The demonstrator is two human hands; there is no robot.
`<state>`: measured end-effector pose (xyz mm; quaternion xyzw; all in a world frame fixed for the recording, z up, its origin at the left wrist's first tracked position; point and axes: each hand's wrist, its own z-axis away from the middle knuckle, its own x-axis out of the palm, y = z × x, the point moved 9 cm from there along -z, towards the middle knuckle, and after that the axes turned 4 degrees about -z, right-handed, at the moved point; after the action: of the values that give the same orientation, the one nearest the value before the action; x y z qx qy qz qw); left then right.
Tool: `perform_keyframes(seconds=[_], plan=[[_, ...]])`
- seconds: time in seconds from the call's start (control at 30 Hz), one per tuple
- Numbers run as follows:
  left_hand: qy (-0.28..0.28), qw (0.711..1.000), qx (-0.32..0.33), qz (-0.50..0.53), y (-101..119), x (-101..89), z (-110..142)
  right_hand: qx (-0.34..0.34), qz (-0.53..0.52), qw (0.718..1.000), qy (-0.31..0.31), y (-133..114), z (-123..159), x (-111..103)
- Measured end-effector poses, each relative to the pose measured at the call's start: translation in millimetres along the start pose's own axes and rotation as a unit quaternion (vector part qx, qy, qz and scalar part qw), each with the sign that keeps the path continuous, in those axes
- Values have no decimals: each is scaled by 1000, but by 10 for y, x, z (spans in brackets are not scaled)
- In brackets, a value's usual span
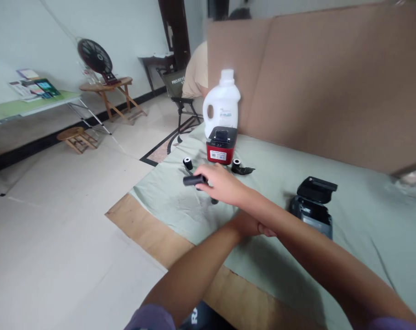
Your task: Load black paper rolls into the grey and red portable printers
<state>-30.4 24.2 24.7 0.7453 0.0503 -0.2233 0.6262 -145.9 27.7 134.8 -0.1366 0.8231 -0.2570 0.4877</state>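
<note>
My right hand (220,183) is closed around a small black roll (193,179), held above the cloth. Under my right forearm lies my left hand (247,225); its visible fingers look curled, and whatever they hold is hidden. Just beyond the right hand stands a red and black printer (221,144) with a white label on its front. Either side of it are a black roll with a white core (188,163) and another such roll (236,165) with a loose dark strip. A dark round end (214,200) shows below the right hand. To the right sits a black device (313,206) with its lid raised.
A white jug (223,103) stands behind the printer, against a tall cardboard panel (314,82). Pale green cloth (359,238) covers the table, with a bare wooden edge (153,229) nearest me. Behind the panel, a person (196,73) is partly visible by a folding chair (175,85).
</note>
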Motion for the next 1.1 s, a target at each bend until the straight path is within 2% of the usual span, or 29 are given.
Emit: perform_keyframes(seconds=[0.03,0.1,0.13,0.2,0.3,0.37,0.47,0.6,0.73,0.93,1.1], plan=[[-23,999,21,-7,34,58,-29,38,-66,993,87,65,136,-273],[-61,994,74,-52,107,170,-70,115,-175,948,241,257,579,-743],[-64,990,96,-85,129,200,-86,149,-207,922,292,354,847,-917],[-35,983,115,-142,135,197,-115,208,-242,879,354,529,1403,-1191],[47,985,93,-139,75,83,-137,307,-222,860,341,736,2138,-1462],[84,987,79,-113,28,27,-135,365,-184,865,292,833,2521,-1597],[101,986,70,-110,-13,19,-138,410,-110,883,202,945,2888,-1729],[74,979,76,-175,17,127,-144,415,59,903,93,1075,3003,-1731],[24,963,113,-242,130,284,-139,394,166,903,31,1115,2890,-1548],[-19,937,155,-312,298,467,-142,412,249,876,-13,1132,2821,-1377],[-33,936,151,-315,373,634,-134,424,280,861,-10,1159,2817,-1331]])
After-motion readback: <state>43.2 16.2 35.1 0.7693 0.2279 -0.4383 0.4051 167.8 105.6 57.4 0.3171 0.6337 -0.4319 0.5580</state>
